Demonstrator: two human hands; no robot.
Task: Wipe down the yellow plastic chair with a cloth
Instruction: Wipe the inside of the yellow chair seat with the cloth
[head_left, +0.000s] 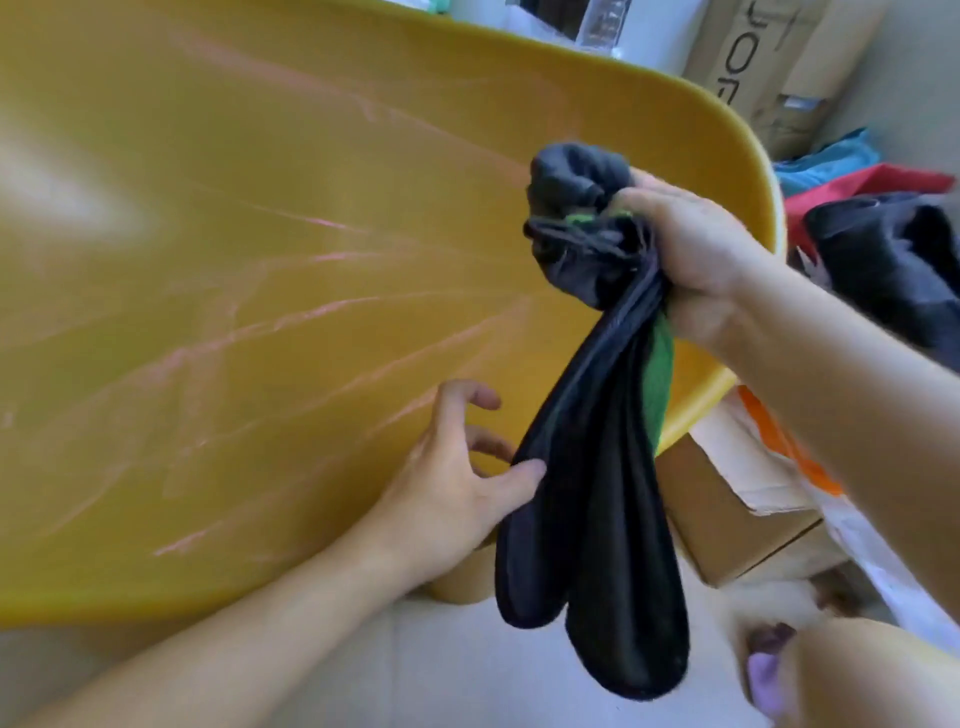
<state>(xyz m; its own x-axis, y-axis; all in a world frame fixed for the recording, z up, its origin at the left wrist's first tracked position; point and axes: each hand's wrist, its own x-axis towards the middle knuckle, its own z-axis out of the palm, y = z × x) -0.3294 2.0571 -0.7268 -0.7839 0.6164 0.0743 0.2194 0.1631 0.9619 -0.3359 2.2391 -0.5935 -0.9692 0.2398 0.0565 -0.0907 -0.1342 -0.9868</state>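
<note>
- Yellow chair (260, 312) fills the left and middle of the view, its broad plastic surface tilted up toward the person and its near edge low in the frame.
- A dark cloth (597, 493) with a green strip hangs in long folds in front of the chair's right edge, not touching the surface as far as I can tell.
- The left hand (457, 488) has a slack, spread grip that holds nothing. Only its thumb touches the side of the hanging cloth.
- The right hand (696, 260) has a tight grip clenched round the bunched top of the cloth.
- To wipe well, I would gather the loose tail with the left hand and fold it into a flat pad, since a dangling length will only drag.
- Pale pinkish streaks (322, 312) fan across the surface. Firm, overlapping strokes along them, from the near edge outward, look like the best approach.
- A cardboard box (737, 519) and heaped clothes (883, 249) crowd the right rim, so the cloth could snag there.
</note>
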